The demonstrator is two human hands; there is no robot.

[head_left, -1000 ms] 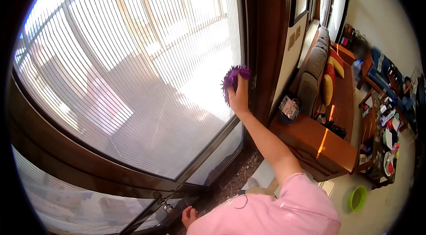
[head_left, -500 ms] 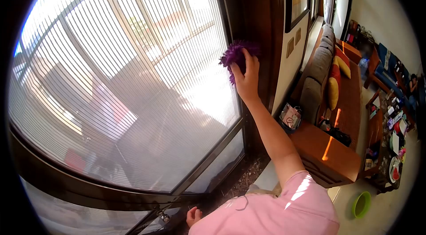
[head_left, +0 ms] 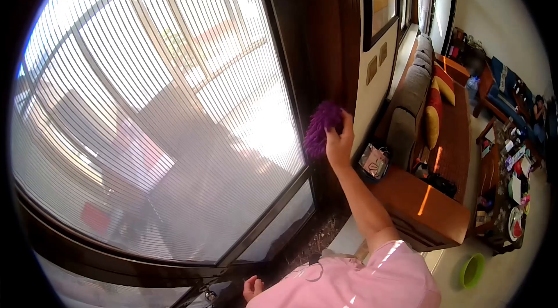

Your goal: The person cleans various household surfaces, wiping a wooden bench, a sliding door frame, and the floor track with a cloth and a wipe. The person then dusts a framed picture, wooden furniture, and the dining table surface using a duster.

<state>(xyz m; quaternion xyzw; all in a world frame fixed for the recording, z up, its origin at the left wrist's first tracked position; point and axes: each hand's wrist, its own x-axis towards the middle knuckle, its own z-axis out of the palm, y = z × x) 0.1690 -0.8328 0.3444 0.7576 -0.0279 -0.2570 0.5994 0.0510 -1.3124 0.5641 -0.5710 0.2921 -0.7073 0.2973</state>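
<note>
My right hand (head_left: 340,142) grips a fluffy purple chenille cleaning cloth (head_left: 323,128), fingers wrapped over its right side. The cloth lies against the dark brown door frame (head_left: 317,64), just right of the ribbed glass panel (head_left: 174,151). At the bottom, my left hand (head_left: 253,288) is low beside my pink shirt, its fingers curled in and nothing visible in them. A metal door handle (head_left: 209,294) is a little to the left of that hand.
Right of the frame are wall switches (head_left: 372,70) and a wooden sofa (head_left: 421,206) with cushions. A small box of items (head_left: 374,161) sits near my forearm. Farther right are a cluttered table (head_left: 511,192), a green basin (head_left: 472,271) and a seated person (head_left: 540,113).
My right hand has moved down with the purple cloth, from the glass edge and frame onto the frame lower down. The view has shifted slightly; my left hand stays low.
</note>
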